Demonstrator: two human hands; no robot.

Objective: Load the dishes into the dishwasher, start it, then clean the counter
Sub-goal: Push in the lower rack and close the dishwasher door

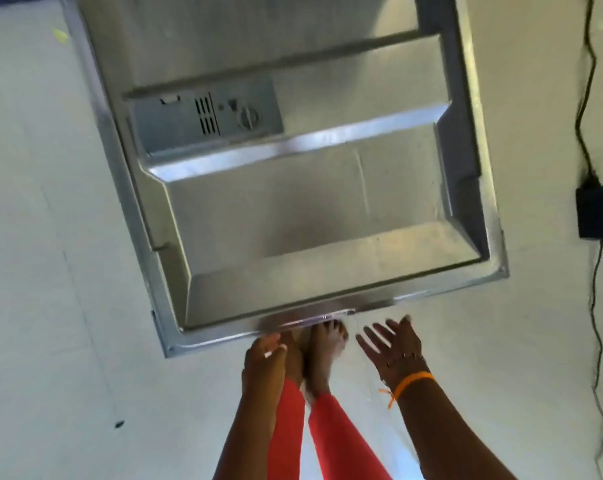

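- Here, nearest me, my right hand (392, 341) is spread wide, fingers straight, holding nothing; it sits just beyond the near-right edge of the door (293, 220), apart from it.
- My left hand (265, 351) is at the near edge of the door, left of the latch (328, 317). Its fingers look bent towards the lip, but blur hides whether they grip it or only touch it, so I cannot tell.
- My bare feet (324, 344) stand on the floor (50, 271) just under that same near edge, between my two hands.
- The door lies fully down and flat, its steel inner face up. Nothing rests on it.
- Further along the door, towards the hinge and left of centre, is the detergent tray (206, 116), with a round cap at its right end.
- No dishes and no rack show; the tub beyond the far end of the door is out of view.
- To the right of the door, well apart, a black adapter (595, 216) and its cord (587, 98) lie on the floor.
- I judge the step in hand to be the door itself, at the opening or shutting end of loading. Which one I cannot say.
- If loading is not yet done, the next move calls for pulling a rack out over the door; if it is, both hands must get under the near edge and lift.
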